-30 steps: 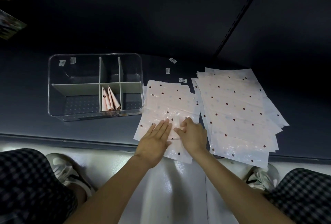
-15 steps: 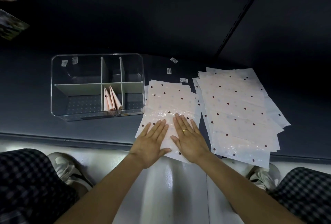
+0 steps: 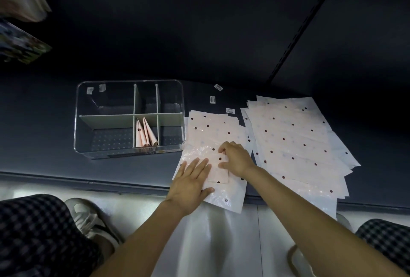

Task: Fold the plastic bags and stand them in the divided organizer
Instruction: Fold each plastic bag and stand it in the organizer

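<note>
A dotted pink plastic bag [image 3: 213, 141] is laid flat on the dark shelf [image 3: 44, 165], right under both hands. The left hand [image 3: 190, 182] is pressed flat on the bag, fingers [image 3: 197, 165] straight and a bit spread, nothing gripped. The right hand [image 3: 237, 159] is curled, and a small folded part of the bag [image 3: 218, 171] is pinched between its thumb and fingers; that fold is seen just beside the left fingertips, betw. the two hands. The near edge of the bag is hung a little over the shelf's front lip, below the left thumb.

To the right of the right fingers, a bigger stack of flat bags [image 3: 295, 143] w/ the same dots is spread out, just beside the first bag. To the left of the left fingers, the clear divided organizer [image 3: 129, 119] is stood on the shelf, near the bag's left edge. Folded bags [image 3: 145, 133] are stood upright in its narrow front-middle slot; other slots can't be told apart well thru the clear walls. Three small white tags [image 3: 212, 99] are seen past the fingertips, further back on the shelf.

Checked trouser knees and a pale shoe [image 3: 91, 219] are seen low down.
</note>
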